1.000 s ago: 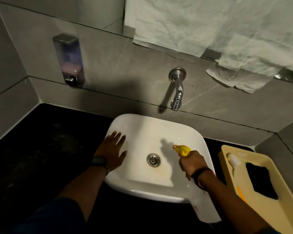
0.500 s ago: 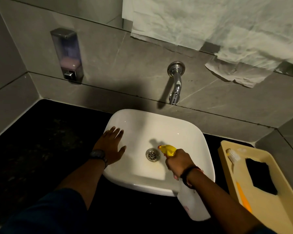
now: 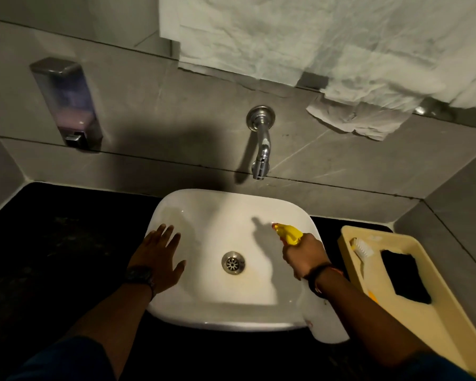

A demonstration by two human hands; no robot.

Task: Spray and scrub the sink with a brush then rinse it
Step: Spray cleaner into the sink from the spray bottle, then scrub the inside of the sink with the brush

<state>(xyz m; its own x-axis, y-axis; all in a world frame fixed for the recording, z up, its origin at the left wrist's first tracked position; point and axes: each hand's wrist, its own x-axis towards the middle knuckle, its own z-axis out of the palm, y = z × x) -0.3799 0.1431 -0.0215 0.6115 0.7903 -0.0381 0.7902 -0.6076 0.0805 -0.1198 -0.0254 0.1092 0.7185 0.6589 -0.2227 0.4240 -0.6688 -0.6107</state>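
Two items, brush (image 3: 362, 248) and black pad (image 3: 406, 276), fill tray (image 3: 451, 320); right hand (image 3: 304, 255) grips spray bottle (image 3: 323, 317).

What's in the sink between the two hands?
In the head view, only the metal drain sits between the left hand and the right hand; the remaining sink is bare.

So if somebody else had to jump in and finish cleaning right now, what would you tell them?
Left hand: open, flat on the sink left rim, holding nothing.
Right hand: gripping the spray bottle, yellow nozzle aimed into the basin.
Brush: lying in the yellow tray right of the sink, beside a dark pad.
Tap: no water running.
Done: spraying looks under way at most.
Left: finish spraying, scrub with the brush, rinse.
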